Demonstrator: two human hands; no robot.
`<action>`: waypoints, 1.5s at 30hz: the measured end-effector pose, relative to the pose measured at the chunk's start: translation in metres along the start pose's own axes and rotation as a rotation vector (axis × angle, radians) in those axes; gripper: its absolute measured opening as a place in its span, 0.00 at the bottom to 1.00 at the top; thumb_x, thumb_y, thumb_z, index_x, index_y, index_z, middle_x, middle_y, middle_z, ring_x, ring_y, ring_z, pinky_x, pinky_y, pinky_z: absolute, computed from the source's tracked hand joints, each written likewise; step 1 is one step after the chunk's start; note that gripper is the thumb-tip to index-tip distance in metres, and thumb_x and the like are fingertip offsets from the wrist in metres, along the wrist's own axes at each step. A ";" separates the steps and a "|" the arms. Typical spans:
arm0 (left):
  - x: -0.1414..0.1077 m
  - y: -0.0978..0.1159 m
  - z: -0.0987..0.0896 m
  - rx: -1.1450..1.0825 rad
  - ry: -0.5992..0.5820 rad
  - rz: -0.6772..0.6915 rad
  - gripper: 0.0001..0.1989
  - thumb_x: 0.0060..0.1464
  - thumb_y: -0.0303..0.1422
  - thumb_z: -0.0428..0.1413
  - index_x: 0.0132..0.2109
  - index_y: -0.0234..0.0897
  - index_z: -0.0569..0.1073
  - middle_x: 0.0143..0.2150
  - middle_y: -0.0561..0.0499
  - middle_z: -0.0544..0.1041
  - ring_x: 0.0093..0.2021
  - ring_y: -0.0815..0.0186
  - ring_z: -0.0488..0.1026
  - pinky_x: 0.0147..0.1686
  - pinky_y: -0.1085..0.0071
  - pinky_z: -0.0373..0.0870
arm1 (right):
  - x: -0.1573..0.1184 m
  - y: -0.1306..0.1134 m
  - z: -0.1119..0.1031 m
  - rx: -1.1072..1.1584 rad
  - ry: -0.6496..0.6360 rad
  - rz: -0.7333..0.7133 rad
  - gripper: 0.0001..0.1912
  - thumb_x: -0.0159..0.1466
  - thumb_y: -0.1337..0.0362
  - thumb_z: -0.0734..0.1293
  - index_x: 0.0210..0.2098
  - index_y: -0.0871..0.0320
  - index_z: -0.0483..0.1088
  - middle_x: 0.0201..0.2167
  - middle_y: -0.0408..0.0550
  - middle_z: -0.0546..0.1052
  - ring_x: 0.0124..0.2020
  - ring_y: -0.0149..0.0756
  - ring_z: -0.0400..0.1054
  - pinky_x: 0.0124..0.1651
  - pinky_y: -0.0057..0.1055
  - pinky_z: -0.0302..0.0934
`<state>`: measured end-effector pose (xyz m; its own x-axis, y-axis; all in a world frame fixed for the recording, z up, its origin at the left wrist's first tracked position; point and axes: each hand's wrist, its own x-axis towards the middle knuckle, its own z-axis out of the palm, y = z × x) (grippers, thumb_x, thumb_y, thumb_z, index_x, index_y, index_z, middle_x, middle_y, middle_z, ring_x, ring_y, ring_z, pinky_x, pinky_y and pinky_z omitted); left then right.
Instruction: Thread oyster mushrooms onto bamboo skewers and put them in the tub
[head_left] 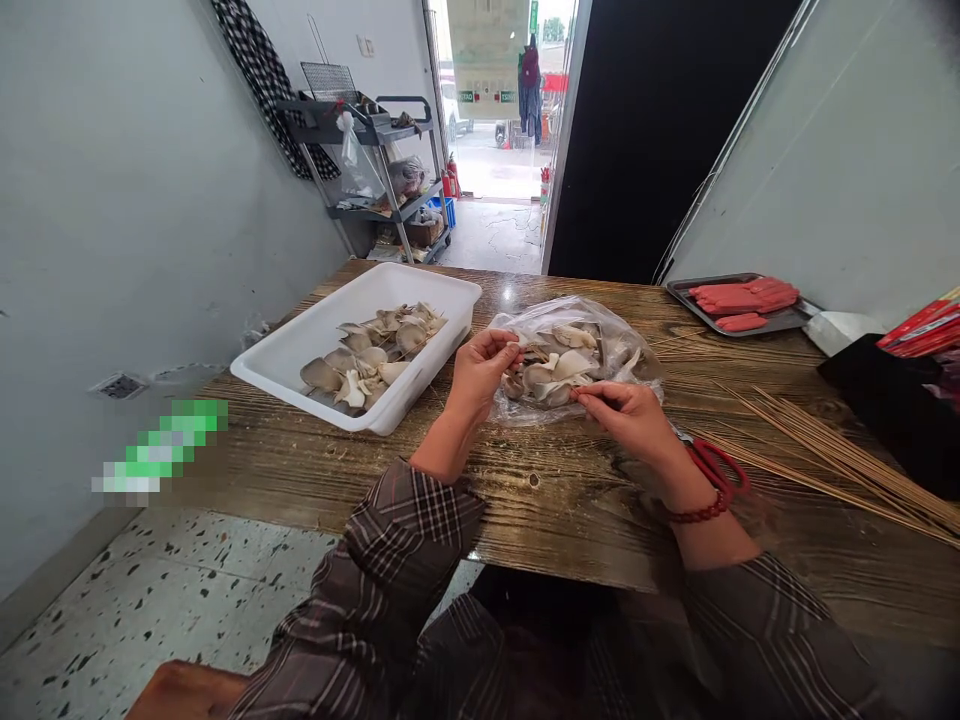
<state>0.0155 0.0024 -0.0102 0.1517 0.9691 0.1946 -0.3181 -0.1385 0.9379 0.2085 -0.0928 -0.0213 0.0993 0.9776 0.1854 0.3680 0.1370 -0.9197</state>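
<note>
A clear plastic bag (pixel 615 330) lies open on the wooden table with several grey-white mushrooms (pixel 574 365) in it. Over its left edge is my left hand (pixel 484 372), its thumb and fingers pinched together on something too small to make out. My right hand (pixel 630 415) is at the bag's front right, fingertips pinched at a mushroom's edge; what exactly they hold is unclear. To the left stands a white plastic tub (pixel 360 290) with more mushrooms (pixel 356 370) inside, some with thin sticks among them.
Red-handled scissors (pixel 720 465) lie by my right wrist. Long wooden skewers (pixel 847 455) spread across the table's right side. A dark tray (pixel 784 320) with pink-red packets is at the back right, near a black box (pixel 892 400). A grey shelf cart (pixel 375 130) stands beyond the table.
</note>
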 end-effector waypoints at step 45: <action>-0.011 -0.011 0.012 -0.159 -0.089 -0.189 0.16 0.37 0.39 0.69 0.33 0.34 0.79 0.30 0.52 0.77 0.29 0.73 0.67 0.29 0.76 0.61 | 0.002 0.013 0.018 0.113 0.009 -0.009 0.19 0.59 0.48 0.69 0.34 0.59 0.80 0.20 0.44 0.72 0.19 0.29 0.58 0.21 0.27 0.53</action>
<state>0.0285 -0.0088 -0.0187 0.3020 0.9519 0.0510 -0.4183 0.0842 0.9044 0.1966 -0.0866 -0.0392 0.1047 0.9749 0.1966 0.2623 0.1637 -0.9510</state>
